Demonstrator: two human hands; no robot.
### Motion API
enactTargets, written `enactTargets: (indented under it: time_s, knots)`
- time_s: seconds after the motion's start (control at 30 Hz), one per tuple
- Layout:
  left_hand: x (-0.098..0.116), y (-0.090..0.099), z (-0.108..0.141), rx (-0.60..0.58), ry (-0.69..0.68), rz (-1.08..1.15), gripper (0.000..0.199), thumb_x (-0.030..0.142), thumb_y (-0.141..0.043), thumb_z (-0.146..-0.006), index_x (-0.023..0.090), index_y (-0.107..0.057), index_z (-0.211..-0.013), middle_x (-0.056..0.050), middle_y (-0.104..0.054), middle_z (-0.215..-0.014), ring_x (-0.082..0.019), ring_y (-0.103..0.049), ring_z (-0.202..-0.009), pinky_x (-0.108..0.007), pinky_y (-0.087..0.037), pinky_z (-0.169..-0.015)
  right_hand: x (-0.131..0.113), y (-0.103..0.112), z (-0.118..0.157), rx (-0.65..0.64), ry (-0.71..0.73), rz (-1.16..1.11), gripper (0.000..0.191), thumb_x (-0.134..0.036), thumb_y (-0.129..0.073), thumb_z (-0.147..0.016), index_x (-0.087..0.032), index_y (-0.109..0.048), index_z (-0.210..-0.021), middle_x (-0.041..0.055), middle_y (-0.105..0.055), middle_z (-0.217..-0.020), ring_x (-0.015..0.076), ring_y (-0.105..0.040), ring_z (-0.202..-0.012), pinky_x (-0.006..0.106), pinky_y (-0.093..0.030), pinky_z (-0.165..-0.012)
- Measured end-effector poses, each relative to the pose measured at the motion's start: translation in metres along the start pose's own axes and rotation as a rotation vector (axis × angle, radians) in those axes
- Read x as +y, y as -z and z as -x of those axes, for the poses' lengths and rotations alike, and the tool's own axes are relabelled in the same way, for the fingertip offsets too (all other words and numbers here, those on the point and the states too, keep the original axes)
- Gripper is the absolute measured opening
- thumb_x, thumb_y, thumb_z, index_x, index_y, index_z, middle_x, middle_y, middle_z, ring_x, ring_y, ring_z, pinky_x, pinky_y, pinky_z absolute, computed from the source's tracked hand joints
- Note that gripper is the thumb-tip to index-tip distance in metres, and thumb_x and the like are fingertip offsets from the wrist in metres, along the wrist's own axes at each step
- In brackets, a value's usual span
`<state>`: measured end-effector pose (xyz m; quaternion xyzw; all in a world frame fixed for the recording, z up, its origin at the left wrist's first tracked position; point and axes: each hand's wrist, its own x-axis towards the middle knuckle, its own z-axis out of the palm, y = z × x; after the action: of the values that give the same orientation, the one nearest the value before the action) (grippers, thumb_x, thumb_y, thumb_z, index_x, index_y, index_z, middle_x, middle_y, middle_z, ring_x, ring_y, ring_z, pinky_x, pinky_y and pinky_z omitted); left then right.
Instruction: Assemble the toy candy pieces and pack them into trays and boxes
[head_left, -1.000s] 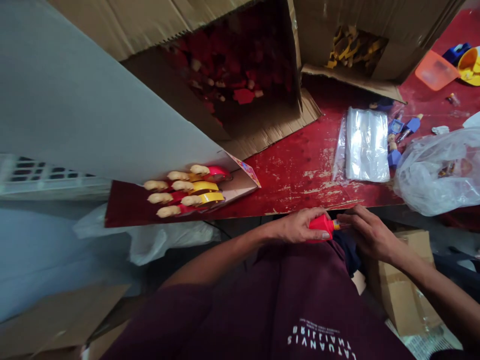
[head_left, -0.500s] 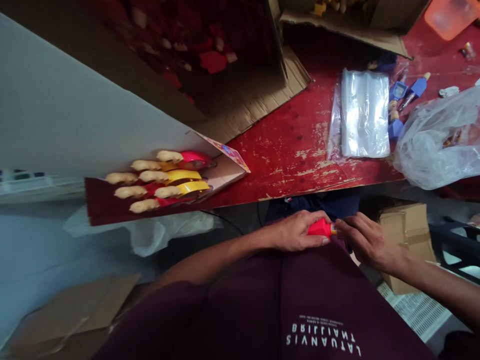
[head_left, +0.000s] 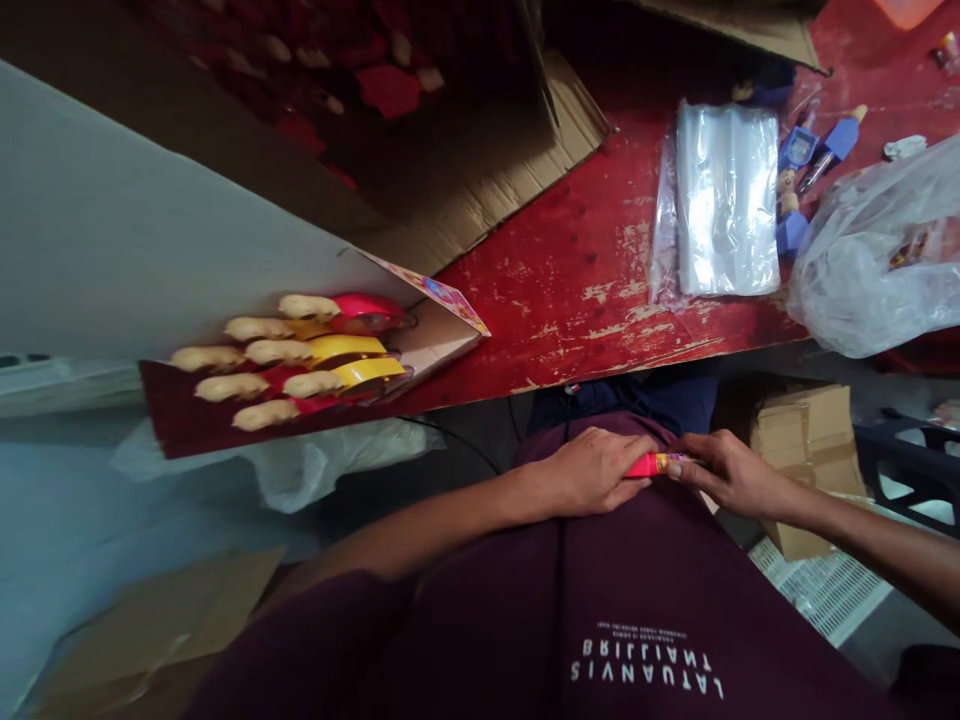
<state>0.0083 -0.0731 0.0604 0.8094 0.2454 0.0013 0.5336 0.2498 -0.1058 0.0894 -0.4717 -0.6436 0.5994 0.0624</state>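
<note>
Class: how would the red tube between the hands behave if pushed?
The red tube looks round and slim, so it would probably roll. Its glossy surface may slip. The left hand and right hand grip it easily, so it's probably light.

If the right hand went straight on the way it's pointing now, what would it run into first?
The red and yellow tube that the left hand grips. The right hand seems to touch the tube's end already, though depth is hard to judge from this view.
</note>
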Motion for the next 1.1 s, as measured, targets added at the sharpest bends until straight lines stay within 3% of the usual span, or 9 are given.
enactTargets:
  time_s: [0.13, 0.27, 0.4, 0.63, 0.73, 0.83, 0.93, 1.0, 1.1]
  knots:
    - [-0.008, 0.008, -0.006, -0.029, 0.019, -0.029, 0.031, 0.033, -0.058, -0.094, 0.018, -0.058, -0.121, -0.009, -0.072, -0.1, -0.022, -0.069, -0.085, -0.03, -0.048, -0.076, 0.002, 0.002, -0.011, -0.101, -0.203, -0.205, 0.051, -0.058, -0.044, -0.102, -0.015, -0.062, -0.081, 0.0, -0.059, -0.062, 0.0111, -0.05, -0.052, 0.023, -0.038, -0.049]
    - [-0.017, 0.033, -0.01, -0.048, 0.102, 0.183, 0.031, 0.045, -0.061, -0.092, 0.018, -0.061, -0.109, -0.003, -0.07, -0.087, -0.018, -0.065, -0.075, -0.025, -0.043, -0.066, 0.004, 0.007, -0.02, 0.148, 0.191, 0.297, 0.037, -0.046, -0.048, -0.103, -0.015, -0.066, -0.114, 0.0083, -0.067, -0.087, 0.0181, -0.062, -0.075, 0.03, -0.05, -0.067]
    - [-0.015, 0.043, -0.008, -0.038, 0.088, 0.111, 0.031, 0.045, -0.061, -0.093, 0.017, -0.061, -0.108, -0.004, -0.07, -0.087, -0.019, -0.066, -0.076, -0.026, -0.044, -0.066, 0.008, 0.009, -0.024, 0.202, 0.454, 0.542, 0.029, -0.035, -0.048, -0.104, -0.015, -0.067, -0.115, 0.0079, -0.065, -0.082, 0.0177, -0.057, -0.071, 0.03, -0.048, -0.066]
    - [-0.01, 0.028, -0.018, 0.063, -0.071, -0.305, 0.017, 0.024, -0.051, -0.097, 0.015, -0.059, -0.109, -0.011, -0.07, -0.095, -0.026, -0.07, -0.084, -0.035, -0.052, -0.076, 0.002, 0.014, -0.032, -0.065, -0.267, -0.284, 0.054, -0.066, -0.053, -0.094, -0.014, -0.064, -0.085, -0.0037, -0.053, -0.061, 0.0088, -0.043, -0.052, 0.022, -0.035, -0.049]
    - [-0.021, 0.028, -0.021, 0.118, -0.118, -0.347, 0.023, 0.024, -0.051, -0.096, 0.014, -0.061, -0.114, -0.013, -0.07, -0.104, -0.027, -0.069, -0.093, -0.039, -0.054, -0.084, 0.0, 0.018, -0.036, -0.023, -0.293, -0.3, 0.055, -0.069, -0.057, -0.09, -0.015, -0.064, -0.084, -0.0022, -0.057, -0.063, 0.0099, -0.047, -0.053, 0.023, -0.037, -0.051]
    - [-0.034, 0.03, -0.016, 0.376, -0.135, -0.364, 0.037, 0.03, -0.056, -0.095, 0.015, -0.059, -0.128, -0.018, -0.063, -0.133, -0.033, -0.059, -0.124, -0.051, -0.045, -0.107, -0.003, 0.017, -0.038, 0.219, -0.086, 0.012, 0.043, -0.057, -0.054, -0.097, -0.016, -0.067, -0.098, 0.0052, -0.07, -0.082, 0.0163, -0.062, -0.068, 0.028, -0.047, -0.063]
    - [-0.041, 0.029, -0.009, 0.813, -0.034, -0.216, 0.059, 0.049, -0.064, -0.092, 0.02, -0.051, -0.141, -0.017, -0.054, -0.145, -0.036, -0.046, -0.139, -0.057, -0.032, -0.118, -0.001, 0.01, -0.041, 0.542, 0.129, 0.34, 0.033, -0.044, -0.054, -0.1, -0.017, -0.065, -0.114, 0.0104, -0.072, -0.093, 0.0219, -0.068, -0.08, 0.033, -0.053, -0.072]
    - [-0.04, 0.023, -0.011, 1.056, 0.092, 0.051, 0.064, 0.055, -0.062, -0.092, 0.021, -0.046, -0.144, -0.016, -0.054, -0.142, -0.031, -0.053, -0.132, -0.052, -0.041, -0.113, 0.002, 0.002, -0.047, 0.696, 0.197, 0.456, 0.03, -0.039, -0.055, -0.1, -0.019, -0.063, -0.121, 0.0103, -0.071, -0.092, 0.0227, -0.068, -0.079, 0.034, -0.055, -0.072]
    - [-0.036, 0.009, -0.026, 1.193, 0.19, 0.541, 0.072, 0.055, -0.061, -0.093, 0.024, -0.033, -0.15, -0.017, -0.049, -0.145, -0.025, -0.06, -0.121, -0.04, -0.053, -0.099, 0.01, -0.015, -0.063, 0.824, 0.224, 0.502, 0.03, -0.035, -0.054, -0.101, -0.02, -0.059, -0.127, 0.0097, -0.07, -0.091, 0.023, -0.067, -0.078, 0.036, -0.056, -0.072]
